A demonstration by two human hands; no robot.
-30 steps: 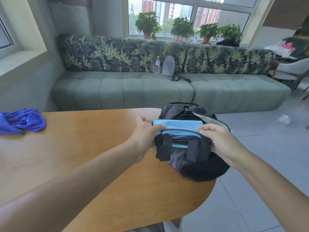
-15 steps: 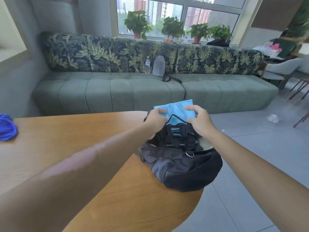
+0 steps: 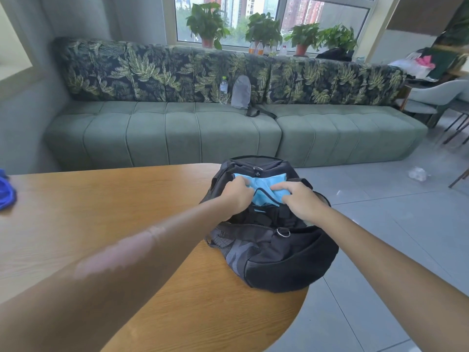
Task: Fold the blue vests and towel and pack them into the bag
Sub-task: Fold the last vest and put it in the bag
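Light-blue cloth, seemingly the folded towel (image 3: 264, 188), is bunched under both hands at the mouth of the black bag (image 3: 274, 250): the left hand (image 3: 237, 191) grips its left part with curled fingers, and the right hand (image 3: 299, 199) pinches its right part, forefinger stretched over the cloth. The step in hand looks like packing; the cloth sits partly inside the open top, part of it above the zip edge. Next it likely needs pressing down flat so the opening is free. The bag rests at the right end of the wooden desk (image 3: 114, 212), overhanging the edge. Dark-blue fabric (image 3: 6, 193), probably the vests, lies at the far left, well apart.
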